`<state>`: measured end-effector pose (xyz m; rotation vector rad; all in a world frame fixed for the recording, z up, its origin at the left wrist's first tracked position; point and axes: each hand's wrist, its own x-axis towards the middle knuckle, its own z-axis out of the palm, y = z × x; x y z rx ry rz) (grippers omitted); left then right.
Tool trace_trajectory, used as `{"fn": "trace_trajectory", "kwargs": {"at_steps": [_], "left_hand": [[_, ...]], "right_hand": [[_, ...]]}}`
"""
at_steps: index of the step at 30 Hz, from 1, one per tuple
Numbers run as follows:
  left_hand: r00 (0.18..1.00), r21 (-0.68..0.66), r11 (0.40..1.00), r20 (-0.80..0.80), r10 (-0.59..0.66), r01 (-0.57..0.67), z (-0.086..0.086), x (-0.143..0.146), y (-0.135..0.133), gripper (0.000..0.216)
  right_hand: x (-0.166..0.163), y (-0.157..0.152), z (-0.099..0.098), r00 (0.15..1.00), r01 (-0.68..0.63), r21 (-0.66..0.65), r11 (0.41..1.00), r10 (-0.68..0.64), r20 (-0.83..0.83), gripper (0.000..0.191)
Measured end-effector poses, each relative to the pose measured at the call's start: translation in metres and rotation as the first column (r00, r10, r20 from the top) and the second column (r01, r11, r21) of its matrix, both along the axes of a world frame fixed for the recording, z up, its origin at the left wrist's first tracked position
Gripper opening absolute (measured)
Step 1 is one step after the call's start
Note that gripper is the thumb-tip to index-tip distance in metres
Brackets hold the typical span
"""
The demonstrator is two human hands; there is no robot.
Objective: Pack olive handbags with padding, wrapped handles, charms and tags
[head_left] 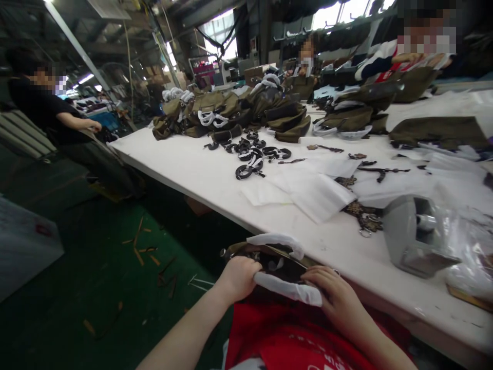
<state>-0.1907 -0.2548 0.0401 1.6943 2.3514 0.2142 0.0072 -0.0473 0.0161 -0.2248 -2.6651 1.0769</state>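
Observation:
An olive-and-dark handbag (283, 264) is held against my body at the table's edge, its mouth facing up. White wrapping covers both its handles: the far handle (277, 240) arches over the opening, and the near handle (288, 289) lies between my hands. With fingers curled, my left hand (239, 276) grips the left part of the near rim, beside the end of that handle. On the other side my right hand (333, 289) closes over the right part of the rim, fingers bent into the opening. The bottom of the bag is hidden.
The white table (185, 174) carries piled olive bags (223, 110), coiled black straps (250, 156), white foam sheets (316, 192), patterned key-ring tags (362, 213) and a grey tape dispenser (408, 236). A person (50, 113) stands at left; others work across the table.

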Motion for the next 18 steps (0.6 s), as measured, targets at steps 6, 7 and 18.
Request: {"fn": "trace_trajectory", "kwargs": {"at_steps": [6, 7, 18], "left_hand": [[0.995, 0.110, 0.994, 0.098, -0.018, 0.007, 0.013, -0.007, -0.005, 0.013], [0.993, 0.118, 0.993, 0.119, -0.019, 0.004, 0.015, -0.007, -0.005, 0.013], [0.981, 0.152, 0.986, 0.190, 0.031, -0.061, 0.000, -0.010, -0.013, 0.019]], "right_hand": [[0.017, 0.017, -0.001, 0.986, 0.162, -0.012, 0.987, -0.162, -0.038, 0.022], [0.020, 0.020, -0.001, 0.982, 0.186, -0.016, 0.982, -0.186, -0.036, 0.022], [0.069, 0.065, 0.009, 0.877, 0.479, 0.144, 0.866, -0.464, -0.129, 0.024]]}}
